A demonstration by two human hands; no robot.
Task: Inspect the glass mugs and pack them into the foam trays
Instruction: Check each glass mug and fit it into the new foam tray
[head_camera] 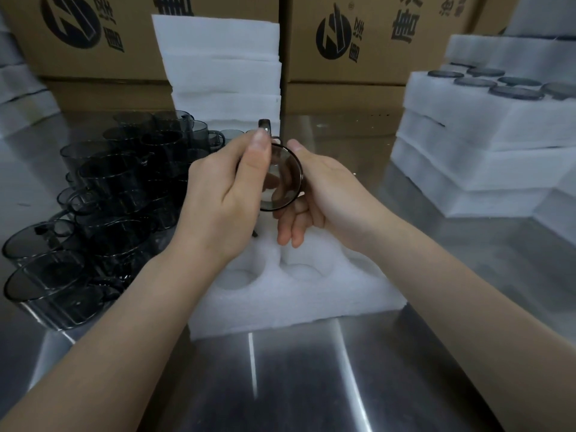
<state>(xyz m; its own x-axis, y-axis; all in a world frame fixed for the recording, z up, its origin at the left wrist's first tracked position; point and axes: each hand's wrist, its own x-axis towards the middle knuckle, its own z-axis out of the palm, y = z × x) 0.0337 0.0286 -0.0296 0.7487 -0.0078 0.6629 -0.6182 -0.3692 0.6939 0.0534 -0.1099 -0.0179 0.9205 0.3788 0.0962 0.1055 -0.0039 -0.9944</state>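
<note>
I hold one smoky grey glass mug [282,176] up over the white foam tray [296,294], its round mouth or base turned toward me and its handle pointing up. My left hand [227,194] grips the mug's left side, thumb along the rim. My right hand [314,194] cups it from the right and below, fingers curled under the glass. The tray lies on the steel table and shows round empty pockets. A crowd of several more grey mugs [103,194] stands stacked at the left.
Stacked foam trays [467,151] with mugs seated in the top one sit at the right. A pile of foam sheets [224,73] leans against cardboard boxes [358,39] at the back. The steel table [280,385] reaches toward me.
</note>
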